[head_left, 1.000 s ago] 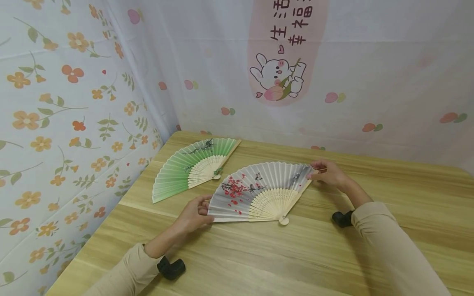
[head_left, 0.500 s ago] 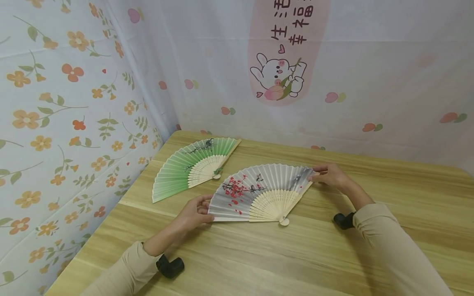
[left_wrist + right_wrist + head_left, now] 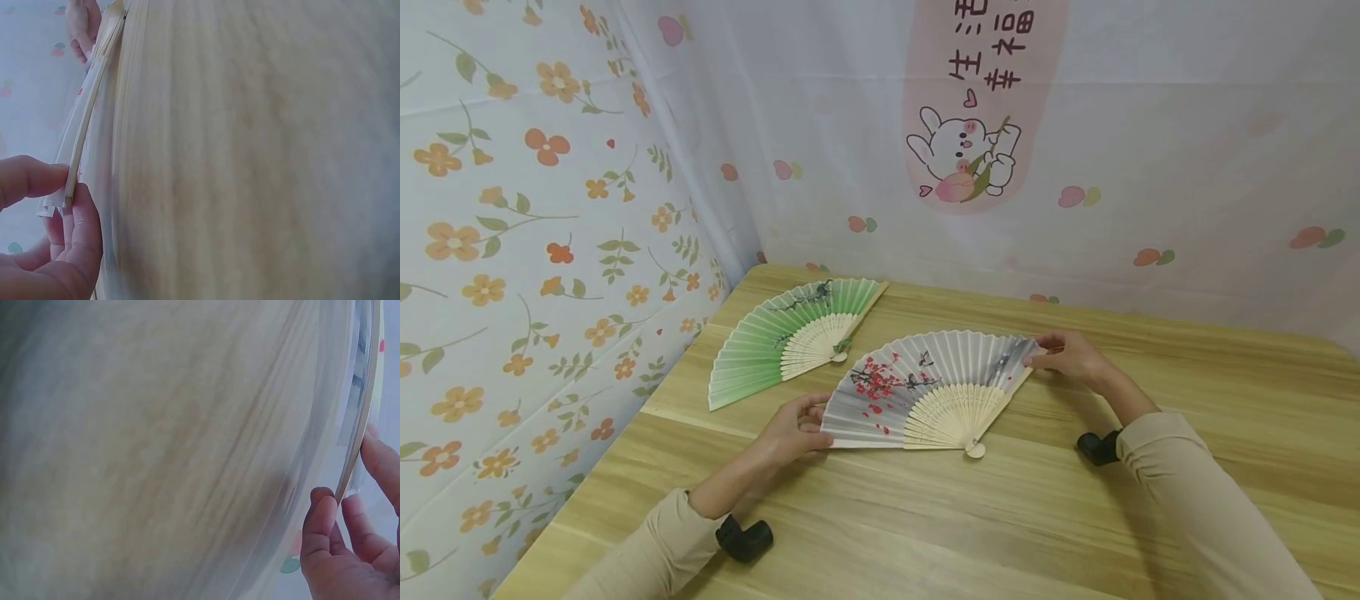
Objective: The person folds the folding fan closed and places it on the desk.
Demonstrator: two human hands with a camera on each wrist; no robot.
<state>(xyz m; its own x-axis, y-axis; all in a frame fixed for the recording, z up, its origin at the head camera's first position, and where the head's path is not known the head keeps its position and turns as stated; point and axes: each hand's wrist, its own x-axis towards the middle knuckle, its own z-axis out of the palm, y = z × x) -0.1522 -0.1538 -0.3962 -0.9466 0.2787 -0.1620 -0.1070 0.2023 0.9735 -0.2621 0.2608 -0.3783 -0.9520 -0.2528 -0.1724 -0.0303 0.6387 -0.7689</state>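
Left hand (image 3: 788, 433) pinches the near-left end of a gray folding fan (image 3: 936, 379), thumb on one face, fingers on the other, as the left wrist view shows; right hand (image 3: 1067, 357) pinches the opposite end at the far right, thumb and fingers on either side of the outer stick. Gray folding fan is fully spread between the two hands, over the middle of a wood-grain table (image 3: 925, 533), pivot end toward the person; can't tell whether any of it touches the tabletop. Its pleated leaf shades gray to white, with red blossoms, dark branches and small birds, on pale slotted ribs. Green folding fan (image 3: 793, 333), also spread, lies on the table near the back-left corner, past the left hand and just beside the gray one, apart from both hands; dark branch print, small green bit at its pivot. Beige left sleeve (image 3: 658, 537) and right sleeve (image 3: 1195, 479) each have a black device at the cuff. Behind the table hangs a white curtain (image 3: 1187, 150) with a rabbit-and-tulip print on a pink patch under dark characters; on the left, a flower-print cloth (image 3: 550, 250) in orange, yellow and green
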